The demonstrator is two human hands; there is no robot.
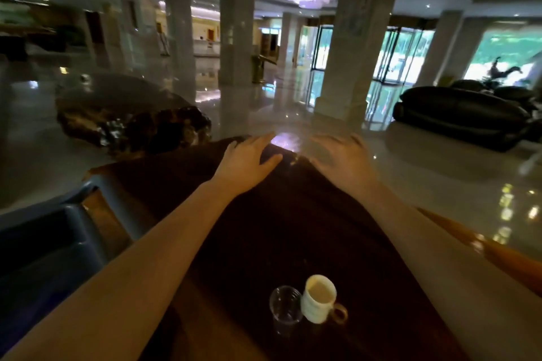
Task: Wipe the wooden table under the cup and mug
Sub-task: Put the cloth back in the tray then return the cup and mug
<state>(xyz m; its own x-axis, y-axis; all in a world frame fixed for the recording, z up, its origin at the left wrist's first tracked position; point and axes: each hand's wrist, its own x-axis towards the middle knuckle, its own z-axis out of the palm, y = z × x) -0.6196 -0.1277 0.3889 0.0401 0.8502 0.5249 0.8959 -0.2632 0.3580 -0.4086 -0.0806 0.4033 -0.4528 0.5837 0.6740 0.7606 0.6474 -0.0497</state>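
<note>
A dark wooden table (264, 228) stretches away from me. Near its front edge stand a clear plastic cup (285, 309) and, touching its right side, a white mug (319, 298) with a brown handle. Both my arms reach far over the table. My left hand (247, 160) hovers at the far end, palm down, fingers apart, holding nothing. My right hand (341, 160) is beside it, blurred, fingers spread and empty. No cloth is in sight.
A blue-grey chair (58, 231) stands at the table's left side. Beyond it lies a large carved wooden root table (129, 117). A black sofa (457, 117) sits at the right. Pillars (355, 38) rise from the glossy floor.
</note>
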